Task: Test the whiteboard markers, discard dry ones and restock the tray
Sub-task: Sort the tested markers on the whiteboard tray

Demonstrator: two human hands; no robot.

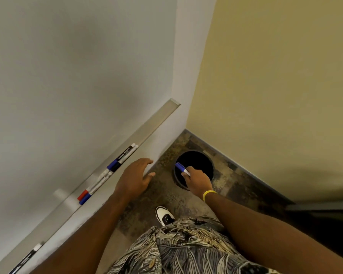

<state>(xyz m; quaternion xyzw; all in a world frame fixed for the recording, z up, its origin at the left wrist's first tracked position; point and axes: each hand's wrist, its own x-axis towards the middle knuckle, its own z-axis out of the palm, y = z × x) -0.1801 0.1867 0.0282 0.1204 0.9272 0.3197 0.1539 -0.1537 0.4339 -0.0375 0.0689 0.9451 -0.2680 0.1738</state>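
My right hand (196,179) grips a blue-capped whiteboard marker (181,168) over the mouth of a round black bin (203,157) standing on the floor in the corner. My left hand (134,177) hovers flat with fingers straight, just below the marker tray (156,120), holding nothing. In the tray lie several markers: a blue-capped and a black-capped one (121,159) side by side, then a red-capped (83,194) and a blue-capped one (86,199) further along. Another black marker (25,260) lies at the tray's near end.
The whiteboard (67,76) fills the left side. A yellow wall (275,86) stands on the right and meets the mottled floor (232,175) at a grey skirting. My white and black shoe (164,215) is near the bin.
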